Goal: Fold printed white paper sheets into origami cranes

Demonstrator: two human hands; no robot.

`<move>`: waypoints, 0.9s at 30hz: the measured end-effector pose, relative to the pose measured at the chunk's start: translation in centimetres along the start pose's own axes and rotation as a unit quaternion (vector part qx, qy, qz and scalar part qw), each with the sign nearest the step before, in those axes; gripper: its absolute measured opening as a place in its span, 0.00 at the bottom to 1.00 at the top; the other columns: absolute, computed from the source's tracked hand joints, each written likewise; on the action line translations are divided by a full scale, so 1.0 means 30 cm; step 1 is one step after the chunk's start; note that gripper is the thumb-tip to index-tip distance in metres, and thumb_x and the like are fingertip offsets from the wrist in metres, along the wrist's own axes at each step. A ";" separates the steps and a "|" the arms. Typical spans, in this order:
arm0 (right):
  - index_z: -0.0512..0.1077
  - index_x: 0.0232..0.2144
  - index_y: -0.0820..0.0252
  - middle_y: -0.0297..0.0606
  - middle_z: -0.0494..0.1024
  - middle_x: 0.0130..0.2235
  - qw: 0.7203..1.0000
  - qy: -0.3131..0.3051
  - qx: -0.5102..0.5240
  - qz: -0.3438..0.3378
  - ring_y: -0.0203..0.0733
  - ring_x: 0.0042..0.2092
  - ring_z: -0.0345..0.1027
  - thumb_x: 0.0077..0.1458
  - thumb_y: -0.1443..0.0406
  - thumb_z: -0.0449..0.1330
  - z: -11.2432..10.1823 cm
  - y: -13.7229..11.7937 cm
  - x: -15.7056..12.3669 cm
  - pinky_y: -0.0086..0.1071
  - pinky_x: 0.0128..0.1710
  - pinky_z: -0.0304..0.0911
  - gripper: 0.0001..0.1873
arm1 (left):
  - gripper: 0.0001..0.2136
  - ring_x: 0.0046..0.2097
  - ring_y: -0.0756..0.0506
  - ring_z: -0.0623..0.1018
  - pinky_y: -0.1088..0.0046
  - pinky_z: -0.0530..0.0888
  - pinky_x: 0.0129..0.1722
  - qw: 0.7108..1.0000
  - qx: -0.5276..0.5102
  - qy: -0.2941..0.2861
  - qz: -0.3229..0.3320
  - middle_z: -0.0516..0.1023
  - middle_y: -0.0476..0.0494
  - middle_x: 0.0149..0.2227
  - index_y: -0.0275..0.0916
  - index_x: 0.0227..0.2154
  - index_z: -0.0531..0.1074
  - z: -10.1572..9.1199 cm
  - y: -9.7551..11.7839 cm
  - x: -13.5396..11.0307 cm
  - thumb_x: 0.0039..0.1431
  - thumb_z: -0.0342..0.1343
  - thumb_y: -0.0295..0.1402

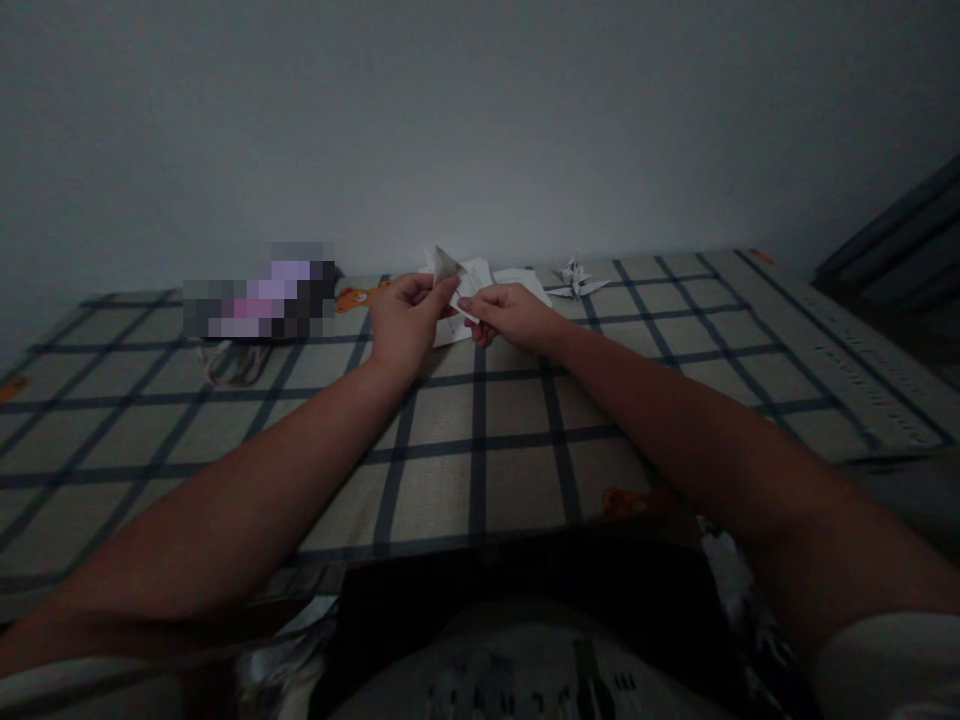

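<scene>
The left hand (405,315) has its thumb and fingers closed on a folded piece of paper (445,263), which rises in a point above the thumb. The right hand (514,315), just beside it, pinches the paper's lower right part between thumb and forefinger, its other fingers curled under. The paper is held between the two hands, near the far edge of the table; its exact folds are too dim to make out. White sheets (525,284) with faint print lie just behind and partly beneath the hands. Right of these, near the wall (480,130), sits a folded paper figure (576,278) with thin, spiky points. To the left, well apart from the hands, lies a blurred-out purple and pink object (262,300), a pale cord (217,372) looped on its near side. Under everything spreads a checked tablecloth (439,480) with dark blue lines, an orange bear print (360,298) showing just left of the left hand.
</scene>
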State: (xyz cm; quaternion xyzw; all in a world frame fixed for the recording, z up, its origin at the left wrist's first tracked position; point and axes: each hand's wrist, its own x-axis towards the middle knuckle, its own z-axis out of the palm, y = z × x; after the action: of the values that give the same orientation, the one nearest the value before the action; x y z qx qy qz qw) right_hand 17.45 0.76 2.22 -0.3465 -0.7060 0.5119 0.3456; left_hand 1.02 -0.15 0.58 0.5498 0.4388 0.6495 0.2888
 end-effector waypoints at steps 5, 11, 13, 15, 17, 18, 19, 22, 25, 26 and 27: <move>0.70 0.24 0.64 0.30 0.73 0.19 1.000 -0.010 -0.013 0.002 0.28 0.21 0.67 0.65 0.60 0.62 0.005 -0.006 -0.005 0.21 0.23 0.64 0.19 | 0.14 0.27 0.52 0.77 0.76 0.78 0.30 1.000 -0.030 -0.004 -0.004 0.77 0.50 0.26 0.38 0.26 0.74 0.002 -0.009 0.005 0.50 0.70 0.43; 0.69 0.25 0.62 0.33 0.73 0.20 1.000 0.009 0.011 -0.021 0.30 0.22 0.69 0.64 0.46 0.57 -0.012 0.024 0.011 0.24 0.24 0.66 0.26 | 0.17 0.29 0.51 0.78 0.75 0.79 0.31 0.998 -0.047 -0.031 -0.028 0.79 0.49 0.29 0.38 0.30 0.76 -0.003 0.001 0.004 0.49 0.69 0.48; 0.67 0.29 0.60 0.30 0.74 0.23 0.996 0.059 0.042 -0.061 0.29 0.23 0.69 0.63 0.47 0.59 -0.022 0.040 0.024 0.23 0.26 0.67 0.23 | 0.18 0.28 0.51 0.78 0.75 0.78 0.30 0.997 -0.041 -0.050 -0.036 0.79 0.48 0.28 0.38 0.29 0.76 -0.005 0.004 0.001 0.49 0.70 0.48; 0.66 0.35 0.57 0.27 0.74 0.25 0.990 0.090 0.064 -0.091 0.29 0.25 0.69 0.60 0.51 0.63 -0.031 0.054 0.038 0.23 0.28 0.67 0.18 | 0.18 0.28 0.50 0.78 0.75 0.78 0.29 0.995 -0.034 -0.081 -0.046 0.79 0.48 0.27 0.37 0.29 0.76 -0.004 0.004 -0.003 0.48 0.70 0.48; 0.66 0.37 0.56 0.25 0.73 0.25 0.987 0.101 0.074 -0.105 0.29 0.26 0.69 0.59 0.55 0.66 -0.036 0.064 0.050 0.23 0.29 0.66 0.15 | 0.19 0.27 0.49 0.78 0.74 0.78 0.28 0.992 -0.030 -0.108 -0.049 0.79 0.48 0.27 0.37 0.32 0.76 -0.002 -0.001 -0.004 0.48 0.71 0.48; 0.65 0.36 0.56 0.25 0.72 0.25 0.986 0.104 0.076 -0.106 0.29 0.26 0.69 0.59 0.58 0.66 -0.038 0.067 0.055 0.23 0.30 0.66 0.14 | 0.20 0.27 0.49 0.78 0.73 0.78 0.28 0.991 -0.028 -0.118 -0.050 0.79 0.48 0.27 0.38 0.34 0.76 -0.001 -0.005 -0.003 0.47 0.71 0.48; 0.65 0.35 0.57 0.25 0.72 0.26 0.985 0.108 0.077 -0.107 0.29 0.27 0.69 0.59 0.59 0.66 -0.039 0.069 0.059 0.23 0.30 0.67 0.13 | 0.21 0.26 0.49 0.78 0.73 0.79 0.27 0.991 -0.026 -0.123 -0.052 0.79 0.48 0.27 0.38 0.37 0.76 -0.001 -0.010 -0.001 0.47 0.71 0.48; 0.65 0.33 0.57 0.26 0.72 0.28 0.984 0.119 0.074 -0.109 0.30 0.29 0.70 0.59 0.61 0.65 -0.043 0.071 0.065 0.25 0.33 0.68 0.12 | 0.26 0.25 0.48 0.78 0.71 0.79 0.26 0.990 -0.025 -0.123 -0.060 0.78 0.49 0.27 0.40 0.47 0.74 -0.001 -0.025 0.009 0.50 0.69 0.49; 0.64 0.33 0.57 0.27 0.72 0.29 0.983 0.122 0.072 -0.114 0.30 0.31 0.70 0.59 0.62 0.65 -0.051 0.072 0.064 0.26 0.35 0.70 0.12 | 0.27 0.26 0.47 0.79 0.72 0.78 0.26 0.992 -0.024 -0.117 -0.042 0.77 0.49 0.26 0.41 0.53 0.71 -0.005 -0.038 0.019 0.55 0.66 0.50; 0.64 0.33 0.57 0.27 0.72 0.29 0.984 0.118 0.071 -0.113 0.30 0.31 0.70 0.59 0.62 0.64 -0.053 0.073 0.063 0.26 0.35 0.70 0.11 | 0.27 0.27 0.48 0.79 0.73 0.78 0.26 0.993 -0.018 -0.116 -0.030 0.77 0.50 0.27 0.41 0.53 0.70 -0.007 -0.042 0.021 0.56 0.65 0.50; 0.64 0.34 0.57 0.27 0.72 0.29 0.985 0.111 0.071 -0.110 0.30 0.31 0.70 0.60 0.63 0.64 -0.054 0.074 0.063 0.26 0.35 0.70 0.11 | 0.27 0.27 0.48 0.79 0.73 0.78 0.26 0.993 -0.010 -0.115 -0.018 0.77 0.49 0.27 0.41 0.54 0.70 -0.009 -0.045 0.023 0.56 0.65 0.49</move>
State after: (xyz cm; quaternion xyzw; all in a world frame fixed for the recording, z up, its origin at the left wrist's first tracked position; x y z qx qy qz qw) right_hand 18.14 3.65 0.71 -0.2958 -0.6593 0.4778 0.4995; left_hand 0.45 0.97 -0.29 0.6101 0.4057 0.5808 0.3548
